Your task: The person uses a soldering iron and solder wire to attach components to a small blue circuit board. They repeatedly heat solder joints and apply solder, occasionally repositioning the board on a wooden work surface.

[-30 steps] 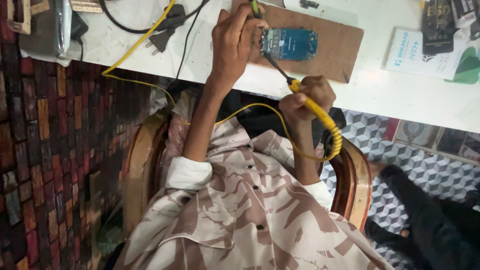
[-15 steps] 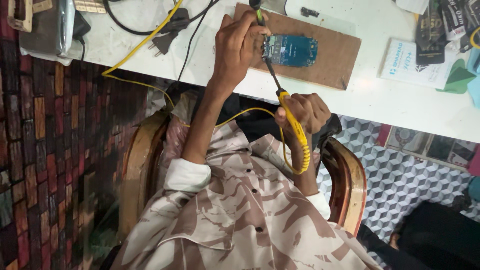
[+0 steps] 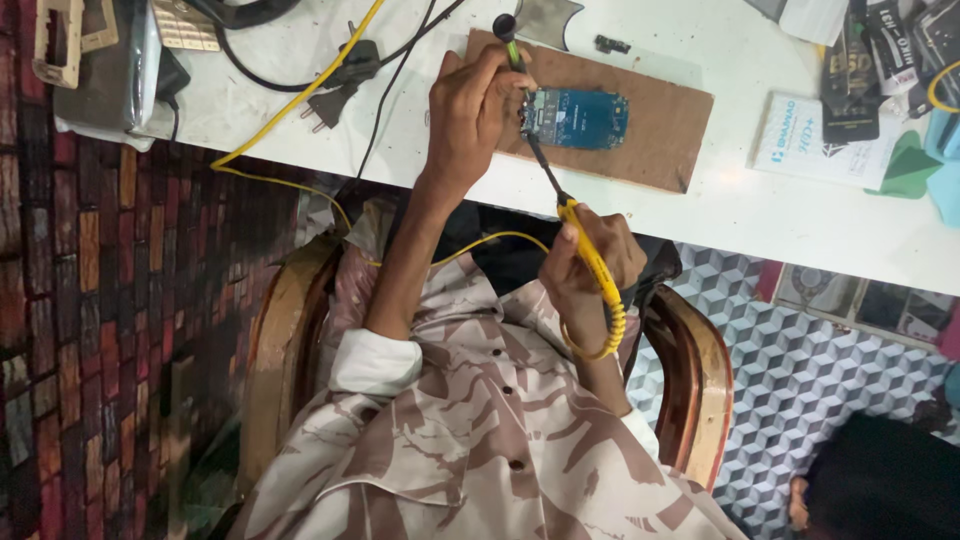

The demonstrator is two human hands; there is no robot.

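Grip: right hand [image 3: 590,255] closed on yellow soldering iron [image 3: 590,270] | left hand [image 3: 475,110] pinching green-handled tool beside blue circuit board [image 3: 578,118] | board likely light, fragile; hold by edges

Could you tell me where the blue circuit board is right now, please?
The blue circuit board lies on the brown wooden board on the white table, beside the left hand.

Repair workshop, soldering iron [image 3: 585,255], circuit board [image 3: 577,118], cluttered workbench [image 3: 740,205]
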